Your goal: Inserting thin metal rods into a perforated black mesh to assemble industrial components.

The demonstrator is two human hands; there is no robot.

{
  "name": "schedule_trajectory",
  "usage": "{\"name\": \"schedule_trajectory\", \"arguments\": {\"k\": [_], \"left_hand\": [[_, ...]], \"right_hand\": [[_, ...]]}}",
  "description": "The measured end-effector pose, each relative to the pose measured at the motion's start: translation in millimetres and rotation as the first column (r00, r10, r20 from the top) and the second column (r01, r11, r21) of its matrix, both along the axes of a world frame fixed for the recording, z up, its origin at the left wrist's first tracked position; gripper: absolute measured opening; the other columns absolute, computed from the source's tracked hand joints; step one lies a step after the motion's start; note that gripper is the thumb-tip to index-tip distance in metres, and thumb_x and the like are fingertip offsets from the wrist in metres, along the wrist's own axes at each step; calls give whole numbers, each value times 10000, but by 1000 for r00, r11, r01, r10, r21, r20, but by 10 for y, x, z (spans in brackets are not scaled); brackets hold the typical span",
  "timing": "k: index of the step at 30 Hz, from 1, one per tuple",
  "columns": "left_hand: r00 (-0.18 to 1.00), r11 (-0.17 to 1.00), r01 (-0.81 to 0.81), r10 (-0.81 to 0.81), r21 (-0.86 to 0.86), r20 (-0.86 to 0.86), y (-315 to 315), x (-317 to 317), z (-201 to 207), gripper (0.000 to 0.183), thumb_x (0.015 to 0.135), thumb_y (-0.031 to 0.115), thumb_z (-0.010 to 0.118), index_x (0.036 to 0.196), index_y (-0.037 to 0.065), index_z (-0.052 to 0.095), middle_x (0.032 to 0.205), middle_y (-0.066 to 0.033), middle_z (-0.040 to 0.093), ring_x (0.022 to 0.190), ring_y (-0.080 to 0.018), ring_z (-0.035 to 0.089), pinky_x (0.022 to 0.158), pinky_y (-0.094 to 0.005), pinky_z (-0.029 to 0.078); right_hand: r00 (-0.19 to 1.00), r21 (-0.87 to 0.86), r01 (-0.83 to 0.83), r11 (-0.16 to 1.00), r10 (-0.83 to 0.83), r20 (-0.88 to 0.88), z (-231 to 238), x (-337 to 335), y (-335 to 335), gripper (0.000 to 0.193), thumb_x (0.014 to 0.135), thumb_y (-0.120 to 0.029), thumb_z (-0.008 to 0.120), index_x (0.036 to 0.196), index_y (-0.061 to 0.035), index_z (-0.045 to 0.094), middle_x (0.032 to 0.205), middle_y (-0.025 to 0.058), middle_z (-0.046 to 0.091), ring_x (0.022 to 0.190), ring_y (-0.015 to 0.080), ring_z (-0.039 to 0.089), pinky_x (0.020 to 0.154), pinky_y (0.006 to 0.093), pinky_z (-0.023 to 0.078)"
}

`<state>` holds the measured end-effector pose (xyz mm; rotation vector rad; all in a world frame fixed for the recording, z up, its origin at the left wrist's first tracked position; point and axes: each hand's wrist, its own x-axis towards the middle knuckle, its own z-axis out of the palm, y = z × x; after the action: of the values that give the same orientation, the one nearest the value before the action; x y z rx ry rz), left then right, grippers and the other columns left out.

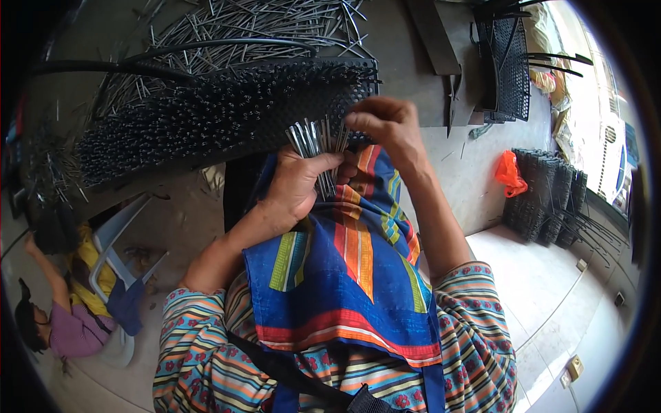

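A fanned bundle of thin, shiny metal rods stands in my left hand, whose thumb presses across the front of it. My right hand is at the bundle's right side, thumb and forefinger pinched together by the tops of the rods. What sits between those fingertips is too small to make out. Just beyond both hands lies a long black perforated rack. Its left and middle parts bristle with upright dark pins, while bare holes show near its right end. A striped blue cloth covers my lap.
Loose metal rods are heaped behind the rack, with a black hose across them. Scissors lie on the table beside another black rack. Stacked black racks and a red bag are at right. A seated person works at left.
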<state>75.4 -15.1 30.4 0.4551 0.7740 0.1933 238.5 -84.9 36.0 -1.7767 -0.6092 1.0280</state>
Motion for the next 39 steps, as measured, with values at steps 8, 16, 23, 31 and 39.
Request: {"name": "schedule_trajectory", "arguments": {"k": [8, 16, 23, 31, 39], "left_hand": [[996, 997, 45, -40, 59, -83, -8, -2, -34, 206, 884, 44, 566, 1080, 18, 623, 918, -114, 690, 801, -204, 683, 683, -327, 563], [989, 990, 123, -117, 63, -95, -11, -34, 9, 229, 875, 30, 546, 1091, -4, 613, 925, -138, 688, 775, -201, 676, 643, -319, 554], [991, 998, 9, 0, 64, -134, -12, -14, -5, 129, 839, 5, 575, 941, -18, 651, 842, -128, 694, 685, -192, 674, 586, -301, 553], [994, 1000, 7, -5, 17, -108, 13, -45, -18, 159, 843, -2, 587, 993, -15, 637, 876, -129, 691, 719, -198, 675, 613, -309, 558], [1000, 1000, -8, 8, -11, -12, 6, -30, 76, 115, 845, -19, 597, 946, -4, 650, 859, -130, 694, 689, -217, 692, 611, -297, 580]], "right_hand": [[938, 235, 348, 908, -336, -88, 40, 9, -87, 39, 820, -28, 685, 828, 4, 665, 683, -2, 605, 528, 34, 463, 467, 189, 339], [744, 536, 72, 841, -403, 533, -160, 218, 86, 91, 754, 53, 718, 820, 9, 673, 794, 13, 629, 651, 49, 544, 557, 183, 413], [729, 376, 124, 918, -341, 593, -155, 156, 178, 88, 739, 54, 724, 810, 32, 676, 770, 34, 618, 645, 61, 560, 580, 200, 440], [705, 297, 158, 942, -318, 634, -141, 109, 115, 79, 749, 20, 732, 812, 33, 687, 729, 44, 632, 673, 79, 596, 598, 213, 461], [986, -57, -78, 995, 69, -150, -30, -193, 9, 85, 762, -22, 724, 828, 13, 684, 683, -2, 620, 617, 53, 537, 547, 215, 412]]}}
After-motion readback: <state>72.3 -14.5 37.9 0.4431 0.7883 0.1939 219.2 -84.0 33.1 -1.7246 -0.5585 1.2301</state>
